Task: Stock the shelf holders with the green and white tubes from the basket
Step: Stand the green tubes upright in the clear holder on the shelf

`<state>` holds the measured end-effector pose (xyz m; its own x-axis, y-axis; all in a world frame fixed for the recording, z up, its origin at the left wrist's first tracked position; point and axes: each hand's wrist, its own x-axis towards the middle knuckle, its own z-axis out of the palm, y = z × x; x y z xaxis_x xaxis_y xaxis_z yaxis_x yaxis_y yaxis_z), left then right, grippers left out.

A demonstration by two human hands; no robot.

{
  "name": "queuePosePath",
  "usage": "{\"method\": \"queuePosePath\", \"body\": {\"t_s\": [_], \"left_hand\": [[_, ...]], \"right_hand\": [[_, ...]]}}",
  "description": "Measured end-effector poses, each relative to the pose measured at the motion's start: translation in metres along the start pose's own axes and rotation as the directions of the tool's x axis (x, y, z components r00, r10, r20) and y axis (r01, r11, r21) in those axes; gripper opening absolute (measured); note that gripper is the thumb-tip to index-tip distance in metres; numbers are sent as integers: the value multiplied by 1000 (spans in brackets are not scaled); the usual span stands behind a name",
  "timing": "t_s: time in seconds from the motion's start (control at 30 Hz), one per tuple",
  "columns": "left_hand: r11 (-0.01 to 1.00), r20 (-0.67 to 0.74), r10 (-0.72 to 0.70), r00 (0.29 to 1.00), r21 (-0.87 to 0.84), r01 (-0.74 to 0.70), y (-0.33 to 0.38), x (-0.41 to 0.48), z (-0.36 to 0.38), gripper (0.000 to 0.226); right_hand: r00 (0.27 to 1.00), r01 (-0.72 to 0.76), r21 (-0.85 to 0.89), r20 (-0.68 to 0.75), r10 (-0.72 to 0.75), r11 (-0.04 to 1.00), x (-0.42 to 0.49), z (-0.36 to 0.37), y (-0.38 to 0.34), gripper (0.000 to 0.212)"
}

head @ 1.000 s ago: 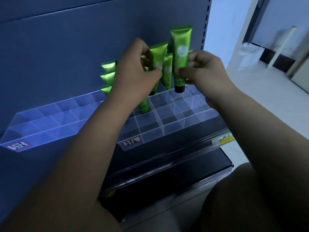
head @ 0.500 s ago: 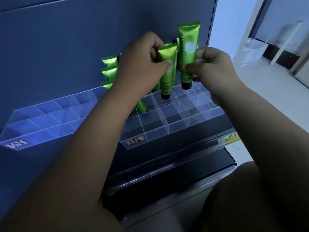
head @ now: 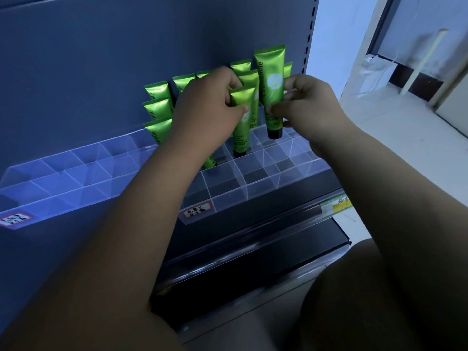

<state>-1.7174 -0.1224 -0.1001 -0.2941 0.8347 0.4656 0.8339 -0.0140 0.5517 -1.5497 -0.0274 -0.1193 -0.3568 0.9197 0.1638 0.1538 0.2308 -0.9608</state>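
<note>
My left hand (head: pixel 207 107) pinches a green tube (head: pixel 241 122) near its crimped top; the tube's black cap sits down in a compartment of the clear holder (head: pixel 253 183). My right hand (head: pixel 309 107) grips a second green tube (head: pixel 271 82) with a white flower mark, upright, its cap hanging just above the compartments further right. Several more green tubes (head: pixel 157 107) stand in the back rows against the blue shelf panel. The basket is out of view.
A second clear holder (head: pixel 63 178) with red-edged label lies to the left. Below is a dark shelf (head: pixel 266 249) with a yellow price tag (head: pixel 336 205) on its rail. White floor and a door frame (head: pixel 379 34) lie to the right. My knee (head: pixel 379 300) is at bottom right.
My left hand has lowered its tube until the cap went into a compartment. My right hand has kept its tube upright and brought it lower toward the holder.
</note>
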Motion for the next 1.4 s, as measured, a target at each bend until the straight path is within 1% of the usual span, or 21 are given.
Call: {"method": "queuePosePath", "body": {"t_s": [0.1, 0.2, 0.3, 0.37, 0.43, 0.5, 0.6, 0.7, 0.8, 0.87, 0.93, 1.03, 1.07, 1.13, 1.23, 1.4], "left_hand": [[1000, 15, 8, 1000, 9, -8, 1, 0, 3, 28], [999, 9, 6, 1000, 45, -6, 3, 0, 6, 24], [996, 12, -10, 1000, 93, 9, 3, 0, 8, 24], [994, 20, -31, 999, 104, 29, 1, -1, 10, 25], [993, 18, -41, 999, 113, 39, 0, -2, 10, 25], [992, 14, -44, 999, 119, 42, -1, -2, 8, 23], [990, 10, -56, 998, 127, 54, -2, -1, 6, 24], [990, 13, -62, 998, 128, 60, -4, 0, 5, 24], [991, 21, -62, 998, 124, 59, -4, 0, 3, 26], [990, 25, -53, 998, 132, 49, -3, 1, 2, 27], [990, 23, -54, 998, 130, 50, -4, 1, 3, 28], [990, 22, -69, 997, 125, 66, -6, 0, 4, 29], [990, 24, -74, 997, 124, 70, -6, 0, 4, 28], [991, 21, -76, 997, 111, 74, -5, 0, 4, 26], [991, 13, -68, 998, 112, 66, -4, -1, 5, 26], [993, 6, -63, 998, 101, 62, -5, -1, 8, 29]], "right_hand": [[1000, -25, -8, 0, 25, 1000, 3, 1, 4, 25], [999, -53, -51, -2, 53, 997, 8, 3, 8, 31], [997, -66, -91, 22, 68, 994, 11, 4, 12, 27], [998, -40, -149, 33, 45, 988, 13, 5, 13, 35], [999, 0, -250, 53, 13, 968, 14, 3, 14, 43], [995, 34, -326, 96, -3, 945, 15, 2, 15, 42], [991, 41, -355, 132, 7, 934, 17, 0, 21, 37], [989, 57, -357, 149, -3, 932, 18, 0, 25, 30], [990, 70, -351, 141, -21, 934, 19, 1, 25, 42], [989, 76, -354, 144, -26, 932, 18, 2, 25, 43], [989, 72, -349, 143, -23, 934, 19, 2, 26, 40], [993, 67, -356, 113, -28, 932, 21, 3, 25, 28], [994, 67, -354, 101, -32, 933, 21, 3, 24, 28], [997, 53, -336, 75, -29, 940, 22, 3, 22, 35], [997, 51, -296, 76, -30, 954, 23, 2, 22, 28], [997, 43, -248, 69, -27, 968, 22, -1, 20, 27]]}}
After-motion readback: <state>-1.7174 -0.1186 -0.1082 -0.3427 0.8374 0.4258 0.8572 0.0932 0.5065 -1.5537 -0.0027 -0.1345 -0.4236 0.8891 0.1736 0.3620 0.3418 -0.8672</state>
